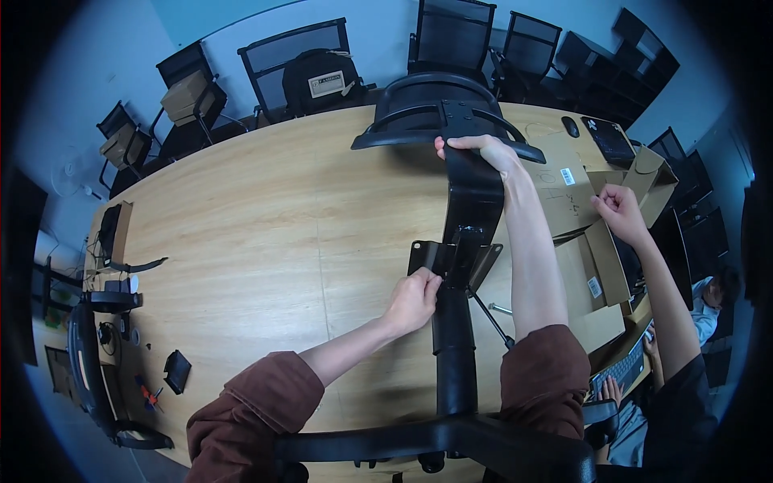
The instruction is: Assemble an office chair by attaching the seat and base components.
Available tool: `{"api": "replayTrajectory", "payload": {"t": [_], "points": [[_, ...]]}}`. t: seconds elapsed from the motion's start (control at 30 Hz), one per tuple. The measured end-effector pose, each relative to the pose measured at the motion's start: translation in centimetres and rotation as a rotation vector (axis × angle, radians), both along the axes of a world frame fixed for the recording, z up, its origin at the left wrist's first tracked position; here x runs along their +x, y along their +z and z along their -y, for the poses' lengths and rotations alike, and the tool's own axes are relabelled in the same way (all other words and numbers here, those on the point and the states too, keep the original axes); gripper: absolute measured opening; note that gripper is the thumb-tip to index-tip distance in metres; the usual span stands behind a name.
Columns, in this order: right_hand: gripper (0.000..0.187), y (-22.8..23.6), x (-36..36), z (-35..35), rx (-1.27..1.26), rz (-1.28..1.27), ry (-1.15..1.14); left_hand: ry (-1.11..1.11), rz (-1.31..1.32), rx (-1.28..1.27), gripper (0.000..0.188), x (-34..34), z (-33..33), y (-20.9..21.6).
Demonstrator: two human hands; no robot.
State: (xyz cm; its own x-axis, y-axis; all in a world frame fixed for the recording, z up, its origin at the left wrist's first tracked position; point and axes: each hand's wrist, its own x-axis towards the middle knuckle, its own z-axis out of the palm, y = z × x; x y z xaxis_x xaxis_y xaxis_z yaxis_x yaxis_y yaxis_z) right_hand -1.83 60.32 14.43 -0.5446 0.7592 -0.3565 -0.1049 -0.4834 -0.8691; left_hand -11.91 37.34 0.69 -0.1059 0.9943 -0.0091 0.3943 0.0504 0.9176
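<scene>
In front of me stands a partly assembled office chair, its black star-shaped base nearest me and a gas-lift column rising from it. A black metal mounting plate sits on the column, and a wide bent back bracket extends from it to the curved black frame. My right hand is wrapped over the bracket's far end. Beside the plate's lower edge, my left hand is closed with fingertips pinched; what is between them is hidden. A thin black lever slants from the plate.
Another person's closed hand reaches in at the right, over opened cardboard boxes. Farther right, someone's hands are at a keyboard. A silver bolt lies by the lever. At left are a black curved part and an orange-handled tool.
</scene>
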Motion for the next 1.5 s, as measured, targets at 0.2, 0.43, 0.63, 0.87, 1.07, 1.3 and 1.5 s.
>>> {"api": "replayTrajectory", "payload": {"t": [0.2, 0.43, 0.63, 0.87, 1.07, 1.3, 1.5], "points": [[0.023, -0.3, 0.8, -0.2, -0.021, 0.001, -0.040, -0.040, 0.181, -0.061, 0.014, -0.6, 0.3, -0.4], [0.027, -1.4, 1.5, -1.3, 0.059, 0.162, -0.061, -0.197, 0.306, -0.133, 0.020, -1.4, -0.6, -0.6], [0.026, -0.7, 1.2, -1.1, 0.023, 0.013, 0.045, -0.099, 0.528, -0.237, 0.020, -0.6, -0.3, -1.1], [0.022, 0.0, 0.1, -0.3, 0.033, 0.042, 0.001, -0.010, 0.322, -0.222, 0.022, 0.8, 0.1, -0.3], [0.022, 0.1, 0.3, -0.2, -0.011, 0.000, 0.012, 0.026, 0.332, -0.141, 0.021, 1.8, 0.3, -0.4], [0.025, -0.1, 0.8, -0.4, 0.003, 0.027, -0.026, -0.045, 0.245, -0.011, 0.017, 0.6, 0.0, -0.8], [0.024, -0.3, 0.9, -0.6, 0.005, -0.026, 0.013, -0.107, -0.072, 0.097, 0.014, 0.3, 0.4, -0.3]]}}
